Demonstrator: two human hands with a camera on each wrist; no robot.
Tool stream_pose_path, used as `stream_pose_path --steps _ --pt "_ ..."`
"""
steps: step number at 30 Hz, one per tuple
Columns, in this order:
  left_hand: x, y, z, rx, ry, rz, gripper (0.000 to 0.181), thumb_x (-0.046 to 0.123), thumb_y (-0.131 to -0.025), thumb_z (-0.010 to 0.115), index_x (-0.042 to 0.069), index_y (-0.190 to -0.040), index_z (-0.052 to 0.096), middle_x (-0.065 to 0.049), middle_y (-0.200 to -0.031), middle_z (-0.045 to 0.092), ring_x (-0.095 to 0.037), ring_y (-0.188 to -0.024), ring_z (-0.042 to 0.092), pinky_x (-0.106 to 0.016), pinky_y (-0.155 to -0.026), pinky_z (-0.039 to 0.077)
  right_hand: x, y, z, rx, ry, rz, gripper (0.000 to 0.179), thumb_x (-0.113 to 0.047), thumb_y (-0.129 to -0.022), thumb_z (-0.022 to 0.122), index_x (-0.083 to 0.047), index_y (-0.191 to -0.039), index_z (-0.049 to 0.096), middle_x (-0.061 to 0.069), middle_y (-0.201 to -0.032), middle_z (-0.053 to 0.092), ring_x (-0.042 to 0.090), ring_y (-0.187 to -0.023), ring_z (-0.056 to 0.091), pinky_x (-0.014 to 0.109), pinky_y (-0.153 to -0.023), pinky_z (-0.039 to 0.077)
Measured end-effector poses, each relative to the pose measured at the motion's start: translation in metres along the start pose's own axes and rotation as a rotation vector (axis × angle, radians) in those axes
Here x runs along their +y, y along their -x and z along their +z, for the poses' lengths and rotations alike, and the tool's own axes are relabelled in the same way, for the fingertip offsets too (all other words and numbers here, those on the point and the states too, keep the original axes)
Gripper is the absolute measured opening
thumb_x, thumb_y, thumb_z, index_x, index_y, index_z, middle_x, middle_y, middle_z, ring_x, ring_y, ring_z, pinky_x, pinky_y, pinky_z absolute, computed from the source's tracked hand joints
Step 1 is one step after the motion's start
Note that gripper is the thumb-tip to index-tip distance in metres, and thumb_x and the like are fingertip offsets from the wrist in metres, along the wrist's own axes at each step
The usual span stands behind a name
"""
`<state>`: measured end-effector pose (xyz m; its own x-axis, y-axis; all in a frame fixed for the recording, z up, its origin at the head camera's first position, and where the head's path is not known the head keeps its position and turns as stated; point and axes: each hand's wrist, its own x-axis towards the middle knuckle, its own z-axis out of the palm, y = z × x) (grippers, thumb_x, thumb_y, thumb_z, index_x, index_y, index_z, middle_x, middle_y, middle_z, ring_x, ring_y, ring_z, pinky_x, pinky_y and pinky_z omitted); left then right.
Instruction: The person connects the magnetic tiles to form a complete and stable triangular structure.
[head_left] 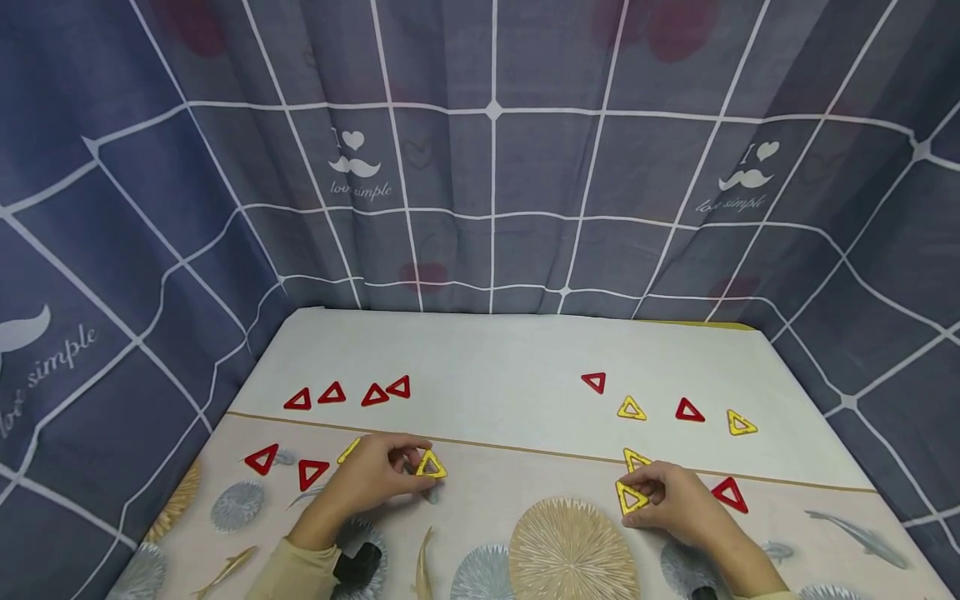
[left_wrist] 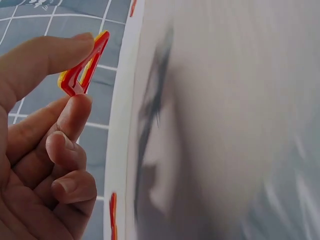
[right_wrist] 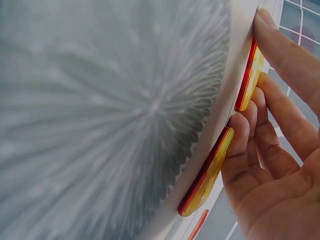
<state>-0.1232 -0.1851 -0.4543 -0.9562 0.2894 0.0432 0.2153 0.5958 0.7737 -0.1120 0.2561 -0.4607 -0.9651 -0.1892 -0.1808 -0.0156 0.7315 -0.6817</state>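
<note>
My left hand pinches a plastic triangle frame between thumb and forefinger, above the patterned cloth. Its yellow face shows in the head view and its red face in the left wrist view; the other fingers curl loosely. At the right, my right hand holds a second triangle frame by its edges, thumb at one end and forefinger at the other. In the right wrist view this triangle stands close to the cloth. Another yellow-faced triangle lies right beside the bent fingers.
Several red triangles lie at the back left on the white strip. Two more red ones and a yellow one are near my left hand. Red and yellow triangles are scattered at the right. A checked curtain encloses the table.
</note>
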Motion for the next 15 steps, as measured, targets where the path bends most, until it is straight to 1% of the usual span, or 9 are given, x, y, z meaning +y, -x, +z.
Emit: stream_pose_path --steps 2,5,10,15 --pt "0.004 -0.003 0.004 -0.010 0.013 0.000 0.044 0.028 -0.072 0.093 0.009 -0.108 0.076 0.004 -0.080 0.063 -0.008 -0.065 0.049 -0.024 -0.058 0.043 0.001 0.001 0.000 -0.009 -0.009 -0.021 0.049 -0.017 -0.061 0.097 -0.006 -0.104 0.076 -0.001 -0.088 0.063 0.017 -0.079 0.054 0.027 -0.066 0.047" --pt "0.009 -0.008 0.009 -0.026 0.014 0.004 0.045 0.026 -0.072 0.093 0.008 -0.109 0.075 0.005 -0.081 0.064 -0.009 -0.064 0.049 -0.024 -0.056 0.042 0.001 0.001 0.000 -0.008 -0.016 -0.019 0.049 -0.017 -0.061 0.097 -0.006 -0.104 0.075 -0.001 -0.088 0.063 0.017 -0.080 0.054 0.027 -0.066 0.047" --pt "0.014 -0.014 0.019 -0.059 0.019 0.015 0.045 0.026 -0.073 0.092 0.008 -0.111 0.075 0.008 -0.081 0.065 -0.008 -0.063 0.049 -0.024 -0.057 0.042 -0.001 0.000 0.001 0.003 -0.008 0.014 0.049 -0.016 -0.060 0.098 -0.007 -0.103 0.076 -0.001 -0.087 0.062 0.017 -0.080 0.054 0.027 -0.066 0.047" --pt "0.017 -0.021 0.029 -0.087 0.026 0.052 0.043 0.026 -0.074 0.092 0.009 -0.110 0.076 0.009 -0.081 0.065 -0.007 -0.064 0.050 -0.025 -0.058 0.043 -0.002 0.000 0.001 0.009 0.001 0.021 0.049 -0.016 -0.059 0.098 -0.007 -0.103 0.076 -0.001 -0.087 0.062 0.016 -0.079 0.054 0.027 -0.066 0.047"
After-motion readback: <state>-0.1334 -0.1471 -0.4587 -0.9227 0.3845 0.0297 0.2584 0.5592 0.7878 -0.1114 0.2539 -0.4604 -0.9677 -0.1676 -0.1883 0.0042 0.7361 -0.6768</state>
